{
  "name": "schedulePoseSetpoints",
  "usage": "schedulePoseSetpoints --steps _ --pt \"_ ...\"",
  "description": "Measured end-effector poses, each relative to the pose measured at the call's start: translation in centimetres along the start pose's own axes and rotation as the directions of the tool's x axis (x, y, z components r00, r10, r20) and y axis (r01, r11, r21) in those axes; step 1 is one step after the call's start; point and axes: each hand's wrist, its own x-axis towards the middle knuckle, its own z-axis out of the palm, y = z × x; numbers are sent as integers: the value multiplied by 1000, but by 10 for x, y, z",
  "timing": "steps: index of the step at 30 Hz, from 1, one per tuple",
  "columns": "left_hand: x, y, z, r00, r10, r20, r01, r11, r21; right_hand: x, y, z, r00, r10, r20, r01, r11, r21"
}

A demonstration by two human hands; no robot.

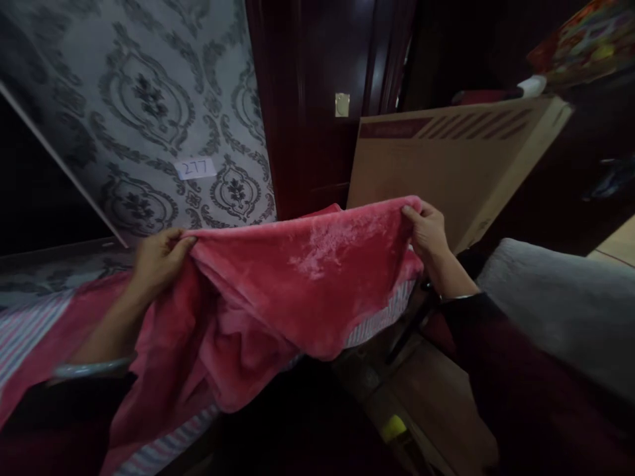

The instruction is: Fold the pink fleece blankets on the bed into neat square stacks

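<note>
A plush pinkish-red blanket [278, 277] is stretched between my two hands, its top edge nearly straight. My left hand [161, 258] pinches one end of that edge between thumb and fingers. At the other end, my right hand [425, 228] grips a corner, slightly higher than the left. Below the edge the fabric hangs in loose folds, with a paler brushed patch right of the middle. Part of it lies over a striped cloth [380, 322], which shows beneath on both sides. What lies under the folds is hidden.
A large flat cardboard box [421, 158] leans by a dark red door [317, 86]. Patterned wallpaper [149, 99] bears a paper label [197, 168] reading 277. Grey upholstery or cloth [560, 304] is at the right. A yellow object [394, 428] sits low on the floor.
</note>
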Motion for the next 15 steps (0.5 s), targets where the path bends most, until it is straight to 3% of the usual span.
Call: schedulePoseSetpoints --steps 4,7,11,15 --pt "8 0 -42 994 -31 -102 42 993 106 34 -32 46 987 -148 68 151 987 -47" --pt "14 -4 -61 989 -24 -146 52 981 189 48 -43 73 968 -216 130 221 975 -26" --pt "23 -13 -72 986 -48 -159 101 933 346 49 -42 101 952 -228 206 216 973 79" --pt "29 -21 -75 978 -129 -164 188 886 424 36 -41 118 937 -233 259 220 972 80"
